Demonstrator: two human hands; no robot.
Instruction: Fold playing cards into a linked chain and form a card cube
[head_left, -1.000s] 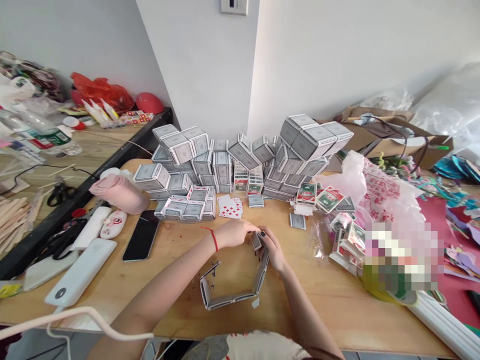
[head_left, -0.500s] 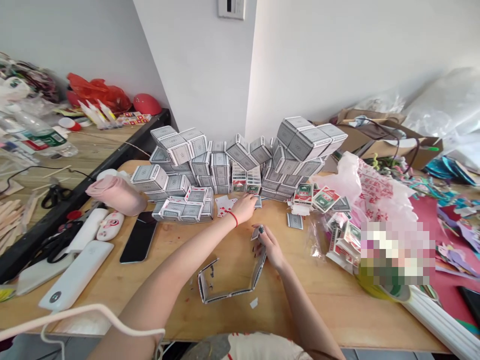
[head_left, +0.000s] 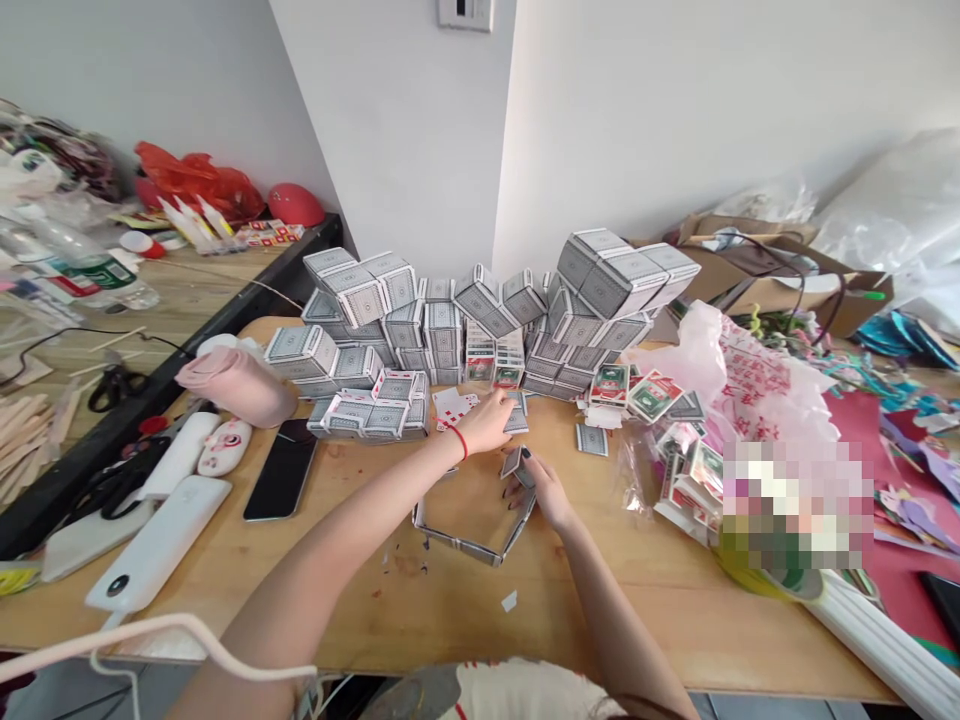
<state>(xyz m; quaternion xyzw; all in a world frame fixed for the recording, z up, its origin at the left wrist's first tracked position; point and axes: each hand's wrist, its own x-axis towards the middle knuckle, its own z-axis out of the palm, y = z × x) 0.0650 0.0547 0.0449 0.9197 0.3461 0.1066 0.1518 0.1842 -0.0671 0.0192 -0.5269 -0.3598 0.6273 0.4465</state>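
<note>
Angular strip of folded grey cards (head_left: 459, 545) (white-edged), bent frame-like, near grey-backed cards (head_left: 517, 415)

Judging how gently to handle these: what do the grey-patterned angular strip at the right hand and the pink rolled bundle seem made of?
Grey-patterned angular strip: likely thin, smooth paper card, given its printed pattern and sharp folds.
Pink rolled bundle: matte, perhaps fabric or soft leatherette; rounded folds suggest it, no weave visible.

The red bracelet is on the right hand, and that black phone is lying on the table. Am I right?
Not quite: the head view shows the red bracelet on the left hand, not the right. The black phone is indeed lying on the table.
</note>
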